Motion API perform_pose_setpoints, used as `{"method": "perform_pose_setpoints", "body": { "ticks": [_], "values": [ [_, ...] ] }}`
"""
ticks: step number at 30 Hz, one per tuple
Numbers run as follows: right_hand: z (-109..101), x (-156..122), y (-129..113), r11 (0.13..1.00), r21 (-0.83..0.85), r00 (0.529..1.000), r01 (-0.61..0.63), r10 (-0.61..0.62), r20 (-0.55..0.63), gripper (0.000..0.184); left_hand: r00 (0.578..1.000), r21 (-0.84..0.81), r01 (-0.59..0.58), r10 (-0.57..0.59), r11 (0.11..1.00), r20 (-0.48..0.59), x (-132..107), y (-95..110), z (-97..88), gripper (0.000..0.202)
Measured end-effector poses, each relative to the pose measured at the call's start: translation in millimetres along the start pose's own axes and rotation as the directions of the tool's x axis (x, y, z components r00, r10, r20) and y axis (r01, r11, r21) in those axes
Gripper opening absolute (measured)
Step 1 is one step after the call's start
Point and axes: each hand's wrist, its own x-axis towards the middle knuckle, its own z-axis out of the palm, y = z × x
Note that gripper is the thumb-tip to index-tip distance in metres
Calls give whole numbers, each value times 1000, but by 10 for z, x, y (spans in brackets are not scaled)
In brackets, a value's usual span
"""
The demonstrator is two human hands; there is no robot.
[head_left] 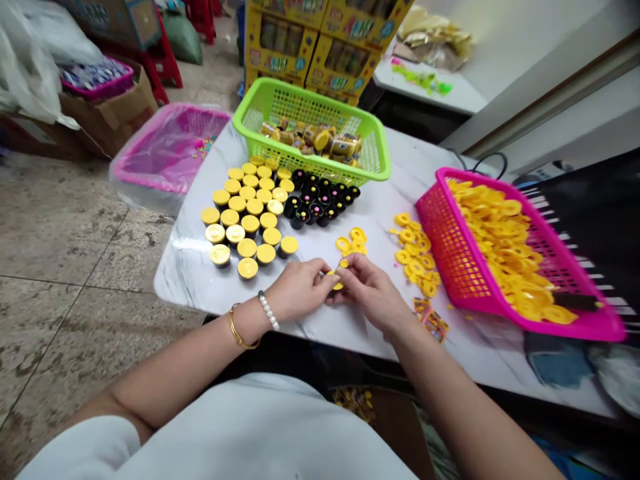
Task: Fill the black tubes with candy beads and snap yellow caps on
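Observation:
At the front edge of the table my left hand (299,290) and my right hand (375,290) meet, both closed on a small yellow plastic piece (339,279). Fingers cover most of it, and its exact kind cannot be made out. Just beyond my fingertips lie a few yellow plastic rings (356,240). To the left stand many black cups with yellow lids (247,248). Behind my hands are black cups without lids (316,211), some with pink or yellow bits inside. More loose yellow ring-shaped pieces (414,257) lie right of my right hand.
A green basket (383,157) of small yellow-capped containers stands at the back. The pink basket (463,267) at right holds yellow plastic pieces. Small printed packets or stickers (431,320) lie by my right wrist. A plastic-lined pink tub (150,150) sits left of the table (175,280).

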Motion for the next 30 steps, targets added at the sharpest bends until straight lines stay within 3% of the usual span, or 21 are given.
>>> {"method": "perform_pose_setpoints", "body": {
  "ticks": [5,13,19,25,30],
  "values": [
    [-40,-8,-33,988,-114,992,104,-111,-54,38,991,129,-131,128,983,32,-9,-47,22,19],
    [-7,-13,31,992,-92,992,87,-95,-83,40,999,105,-34,31,994,27,14,-35,48,16],
    [25,-46,139,993,-40,990,113,-116,-85,36,997,143,-77,73,987,32,-22,-4,17,14],
    [117,-133,126,993,-55,986,107,-113,-120,33,992,-4,-7,7,1000,130,-9,35,-62,29],
    [110,-139,167,990,-55,983,128,-134,-124,32,995,45,-36,32,998,90,-11,46,-45,32]
  ]
}}
